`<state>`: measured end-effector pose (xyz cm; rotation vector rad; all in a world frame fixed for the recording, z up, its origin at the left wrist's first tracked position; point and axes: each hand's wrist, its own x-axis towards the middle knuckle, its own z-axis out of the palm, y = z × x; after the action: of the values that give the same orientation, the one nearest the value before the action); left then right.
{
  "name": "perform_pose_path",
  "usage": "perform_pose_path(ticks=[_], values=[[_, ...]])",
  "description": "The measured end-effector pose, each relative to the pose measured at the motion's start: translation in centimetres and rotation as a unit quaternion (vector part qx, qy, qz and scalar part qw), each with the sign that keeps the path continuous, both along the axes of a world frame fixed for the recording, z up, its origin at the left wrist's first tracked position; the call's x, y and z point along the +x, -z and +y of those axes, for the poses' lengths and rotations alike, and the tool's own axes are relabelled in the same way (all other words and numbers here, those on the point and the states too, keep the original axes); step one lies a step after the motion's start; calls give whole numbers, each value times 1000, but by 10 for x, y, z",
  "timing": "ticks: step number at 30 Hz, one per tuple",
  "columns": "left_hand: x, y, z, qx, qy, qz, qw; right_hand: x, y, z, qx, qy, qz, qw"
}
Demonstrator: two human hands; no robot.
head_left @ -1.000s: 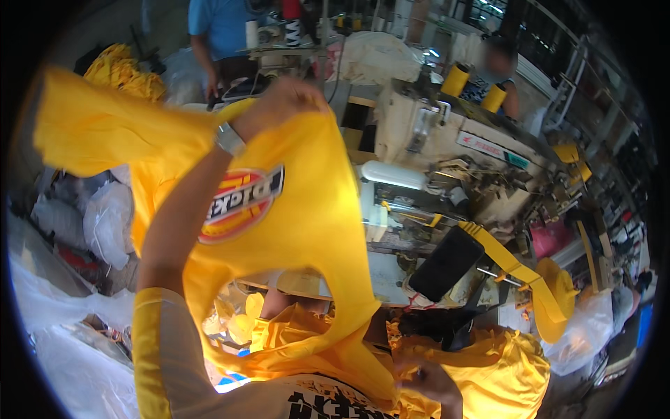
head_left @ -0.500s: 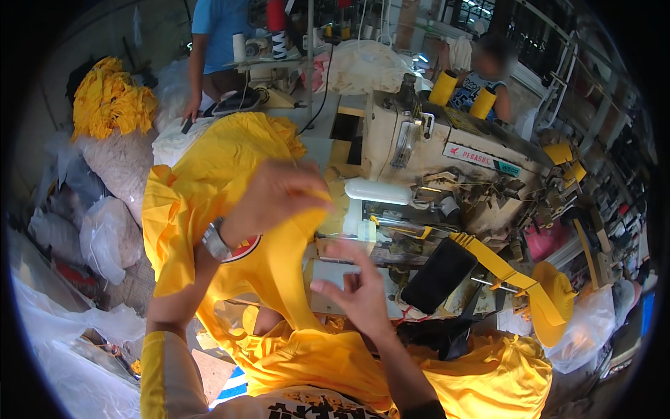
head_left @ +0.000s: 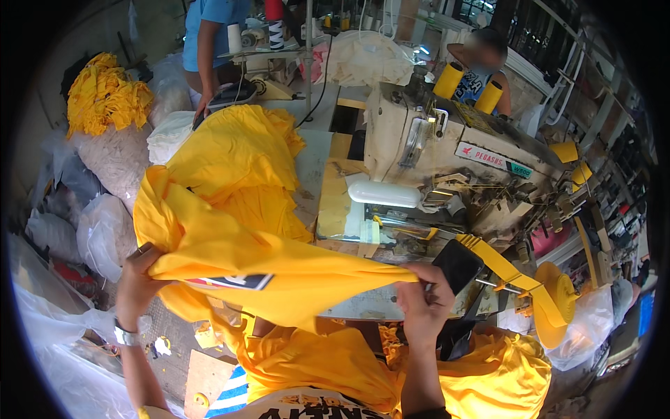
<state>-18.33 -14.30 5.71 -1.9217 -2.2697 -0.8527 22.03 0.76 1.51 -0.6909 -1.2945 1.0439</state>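
A yellow shirt (head_left: pixel 258 255) is stretched sideways in front of me, a printed dark and white patch showing on its lower part. My left hand (head_left: pixel 139 279) is closed around its left end, with a watch on that wrist. At the right, the fingers of my right hand (head_left: pixel 424 297) pinch a drawn-out corner of the same cloth, just in front of a black phone (head_left: pixel 458 265). Behind the shirt lies a heap of yellow garments (head_left: pixel 244 150) on the table. More yellow fabric (head_left: pixel 314 363) covers my lap.
A worn sewing machine (head_left: pixel 447 146) stands right of the heap, with yellow thread cones (head_left: pixel 448 80) on top and a roll of yellow tape (head_left: pixel 556 297) at its side. Stuffed sacks (head_left: pixel 112 164) line the left. Two people (head_left: pixel 213 42) are beyond the table.
My left hand has swung down and left, and my right hand has moved right and closed on a corner. The shirt, which hung loosely, is now pulled wide between them.
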Motion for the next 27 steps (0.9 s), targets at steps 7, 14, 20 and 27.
perform_pose_path(ticks=[7, 14, 20, 27], values=[[-45, -105, 48, -60, 214, -218, 950, 28, -1, 8, -6, -2, 132, 991], [-18, -142, 219, 285, -5, 442, 850, -23, 14, 20, -130, -115, 63, 983], [131, -27, 207, 16, 430, -64, 901, -25, 27, 22, -130, -111, -35, 985], [159, 6, 175, -48, 402, -238, 883, -39, 13, 6, -55, -161, -103, 980]])
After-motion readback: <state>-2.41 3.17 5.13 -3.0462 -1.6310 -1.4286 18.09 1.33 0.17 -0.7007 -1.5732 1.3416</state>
